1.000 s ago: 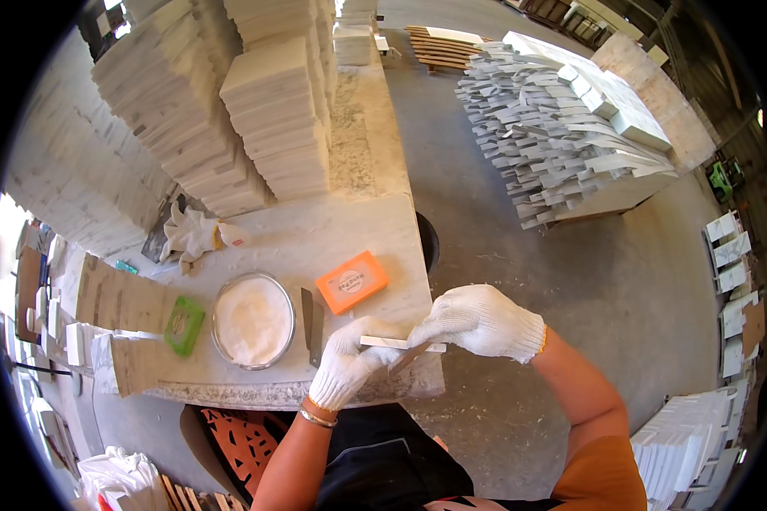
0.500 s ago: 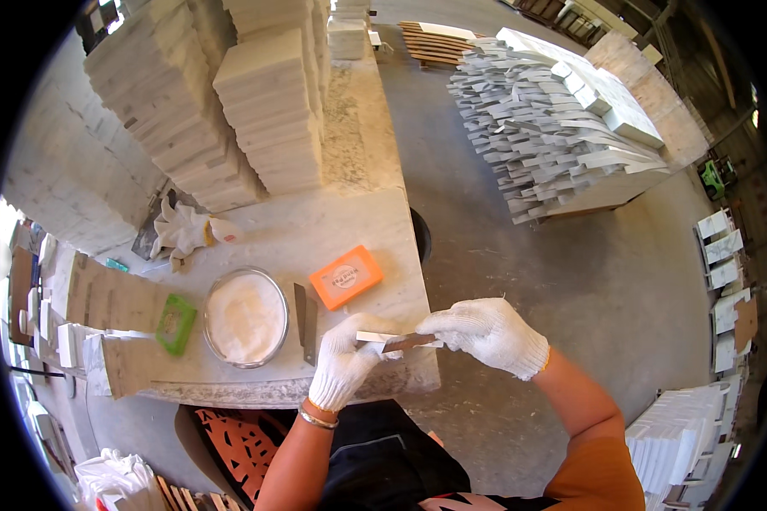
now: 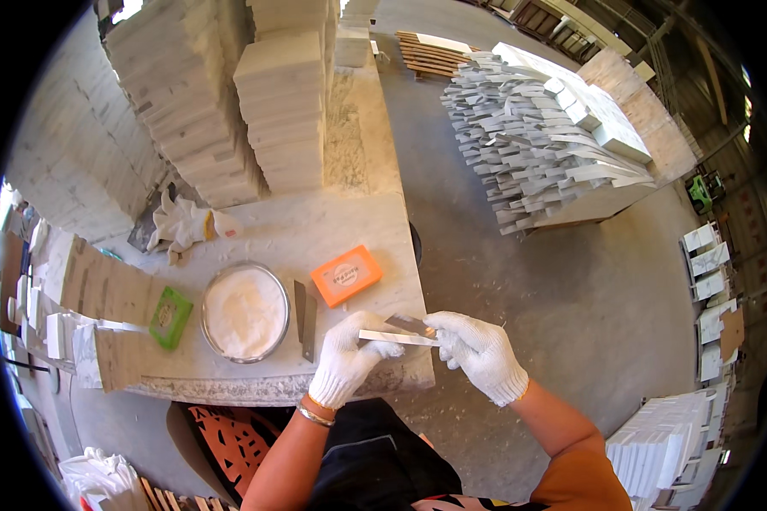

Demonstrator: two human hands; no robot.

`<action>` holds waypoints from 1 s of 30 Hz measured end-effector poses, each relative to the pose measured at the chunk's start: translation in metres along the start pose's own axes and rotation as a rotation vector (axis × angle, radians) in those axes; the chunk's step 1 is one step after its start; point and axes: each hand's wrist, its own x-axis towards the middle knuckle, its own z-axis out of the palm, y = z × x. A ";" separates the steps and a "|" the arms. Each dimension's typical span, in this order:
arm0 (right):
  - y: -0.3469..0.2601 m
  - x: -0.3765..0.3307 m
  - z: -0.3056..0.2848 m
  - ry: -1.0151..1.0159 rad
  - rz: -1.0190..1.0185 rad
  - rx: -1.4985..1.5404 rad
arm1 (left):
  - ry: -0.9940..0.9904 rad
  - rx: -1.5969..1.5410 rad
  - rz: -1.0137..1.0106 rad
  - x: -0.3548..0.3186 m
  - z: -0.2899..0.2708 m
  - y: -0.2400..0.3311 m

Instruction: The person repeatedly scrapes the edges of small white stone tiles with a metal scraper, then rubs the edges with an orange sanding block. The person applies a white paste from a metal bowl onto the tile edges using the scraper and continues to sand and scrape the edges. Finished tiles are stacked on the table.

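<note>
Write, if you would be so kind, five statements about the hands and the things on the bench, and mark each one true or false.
1. The left hand holds a thin white strip. True.
2. The right hand is bare. False: the right hand wears a white glove.
3. A green block lies left of the round dish. True.
4. The orange block lies between the green block and the dish. False: the orange block lies to the right of the dish.
5. The dish holds pale contents. True.

- Right hand (image 3: 479, 353): fingers now curl at the right end of the white strip (image 3: 390, 338).
- Brown flat piece (image 3: 411, 324): now shows beyond the strip, not across it.
</note>
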 end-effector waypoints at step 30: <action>-0.011 -0.008 0.010 -0.017 -0.099 -0.155 | 0.023 0.198 -0.010 0.003 0.002 0.014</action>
